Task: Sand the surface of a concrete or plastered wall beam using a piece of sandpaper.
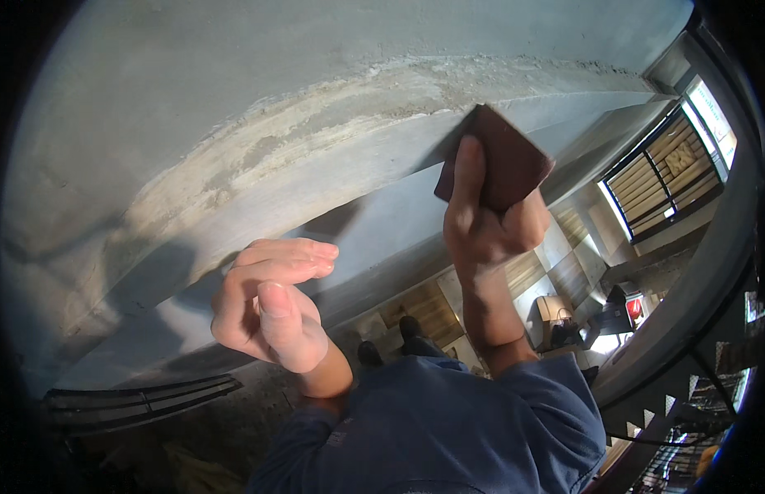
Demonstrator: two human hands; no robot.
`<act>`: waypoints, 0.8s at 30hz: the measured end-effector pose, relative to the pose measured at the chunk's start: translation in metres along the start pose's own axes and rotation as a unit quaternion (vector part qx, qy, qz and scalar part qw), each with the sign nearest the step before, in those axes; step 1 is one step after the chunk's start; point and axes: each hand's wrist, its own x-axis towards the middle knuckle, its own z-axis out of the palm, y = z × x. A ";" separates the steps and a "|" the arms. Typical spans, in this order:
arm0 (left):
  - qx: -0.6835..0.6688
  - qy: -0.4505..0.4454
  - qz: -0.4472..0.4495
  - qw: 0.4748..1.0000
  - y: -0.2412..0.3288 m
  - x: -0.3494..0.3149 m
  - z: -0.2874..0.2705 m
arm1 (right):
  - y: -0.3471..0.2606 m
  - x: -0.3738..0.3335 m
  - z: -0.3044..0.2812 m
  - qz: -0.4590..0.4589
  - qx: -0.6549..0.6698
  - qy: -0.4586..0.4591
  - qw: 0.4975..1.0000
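Observation:
In my right hand [489, 218] is a reddish-brown piece of sandpaper [510, 160], with my thumb laid flat along its near face and the other fingers behind it. Its upper corner overlaps the lower edge of a rough, patchy ledge [317, 132] on the grey wall; whether it touches the plaster I cannot tell. Lower and to the left, my left hand [275, 300] is raised in front of the wall. Its fingers are loosely bent, the thumb stands apart from them, and nothing shows in it.
Smooth grey wall [234, 49] rises above the ledge. Below lies a floor of brown and pale tiles [568, 272], where a brown box-like object [554, 309] stands. A barred window opening [667, 173] is at the right, and a dark metal grille [144, 403] at lower left.

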 end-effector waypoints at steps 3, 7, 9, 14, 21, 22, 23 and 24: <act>0.000 -0.006 -0.003 1.000 -0.003 -0.003 -0.007 | 0.002 -0.004 -0.001 -0.005 0.000 -0.014 1.000; -0.002 0.002 -0.006 1.000 -0.003 -0.003 -0.007 | 0.003 0.001 0.006 -0.024 0.020 0.008 0.999; -0.016 0.011 0.001 1.000 -0.003 -0.002 -0.002 | 0.005 -0.007 -0.002 -0.029 -0.014 -0.014 0.999; -0.006 0.026 0.000 1.000 -0.004 -0.007 0.001 | -0.005 0.017 0.005 -0.035 -0.014 0.003 0.999; -0.003 0.041 -0.035 0.999 -0.010 -0.010 0.011 | -0.003 0.027 0.004 -0.045 -0.022 -0.025 0.998; 0.001 0.050 -0.059 0.997 -0.007 -0.011 0.012 | -0.003 0.021 0.001 -0.044 -0.020 -0.027 0.998; 0.002 0.053 -0.055 0.997 -0.009 -0.011 0.014 | 0.002 0.011 0.001 -0.063 -0.023 -0.018 0.998; -0.011 0.059 -0.059 0.996 -0.011 -0.012 0.015 | 0.005 0.006 0.002 -0.081 -0.025 -0.009 0.996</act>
